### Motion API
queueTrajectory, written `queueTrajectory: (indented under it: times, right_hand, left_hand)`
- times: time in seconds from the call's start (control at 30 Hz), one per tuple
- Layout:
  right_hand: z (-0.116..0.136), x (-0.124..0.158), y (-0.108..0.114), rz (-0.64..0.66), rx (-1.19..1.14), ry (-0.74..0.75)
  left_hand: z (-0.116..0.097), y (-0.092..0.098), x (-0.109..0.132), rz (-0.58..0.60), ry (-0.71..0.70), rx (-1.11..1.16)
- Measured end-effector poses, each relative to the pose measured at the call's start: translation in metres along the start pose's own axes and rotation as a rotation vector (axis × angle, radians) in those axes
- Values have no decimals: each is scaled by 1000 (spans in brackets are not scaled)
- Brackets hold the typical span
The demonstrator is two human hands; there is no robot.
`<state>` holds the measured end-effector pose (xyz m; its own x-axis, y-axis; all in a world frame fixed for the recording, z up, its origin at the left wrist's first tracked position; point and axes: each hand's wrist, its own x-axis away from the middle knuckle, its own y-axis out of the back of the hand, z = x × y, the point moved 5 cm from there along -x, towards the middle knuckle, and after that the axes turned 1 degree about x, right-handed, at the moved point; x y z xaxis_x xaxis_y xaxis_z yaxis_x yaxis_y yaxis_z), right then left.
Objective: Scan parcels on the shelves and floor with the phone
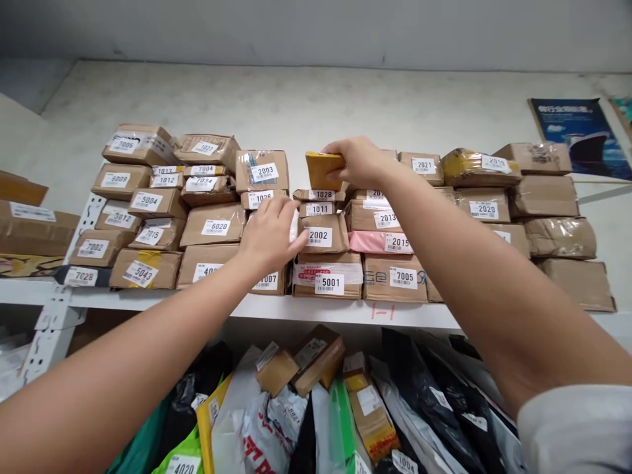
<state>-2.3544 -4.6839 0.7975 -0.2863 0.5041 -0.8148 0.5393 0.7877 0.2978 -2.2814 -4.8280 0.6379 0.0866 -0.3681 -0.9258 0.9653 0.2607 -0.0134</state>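
Observation:
My right hand [356,161] is closed on a small yellowish-brown parcel [320,170], pinching its right side. The parcel is tilted just above a flat box labelled 1028 [324,195]; whether they touch I cannot tell. Lower and to the left, my left hand [269,234] has its fingers apart against the stacked boxes, over the column under the box labelled 2003 [264,172]. It covers part of the box labelled 1026 [259,199] and what lies below. Beside its thumb is the box labelled 2002 [320,237].
Labelled cardboard boxes stand in stacks along a white shelf [306,308]. A pink parcel [365,241] lies among them. Bagged parcels and more boxes crowd the level below, including a green bag [340,418]. A blue poster [580,135] hangs on the wall at right.

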Motion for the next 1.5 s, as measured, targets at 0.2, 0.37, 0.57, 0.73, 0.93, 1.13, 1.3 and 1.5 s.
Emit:
queueTrajectory:
  times: [0.2, 0.37, 0.57, 0.73, 0.93, 1.13, 1.3, 1.5]
  right_hand:
    - [5, -1, -6, -94, 139, -34]
    - [-2, 14, -9, -154, 115, 16]
    - [-12, 31, -8, -279, 39, 44]
    - [-8, 42, -3, -365, 1, 53]
    - [-22, 54, 22, -617, 2, -21]
    - [-41, 54, 42, -647, 59, -79]
    - [-48, 56, 35, -602, 77, -111]
    - [-40, 45, 10, -584, -31, -14]
  left_hand:
    - [11, -37, -67, 118, 233, 82]
    - [24, -51, -98, 205, 187, -73]
    - [25, -52, -108, 237, 108, -195]
    - [21, -46, -105, 148, -4, -199]
    - [17, -34, -109, 73, -188, -70]
    - [30, 11, -94, -15, -347, -190]
    - [73, 67, -57, -346, -285, -341]
    - [116, 75, -54, -378, -45, -388]
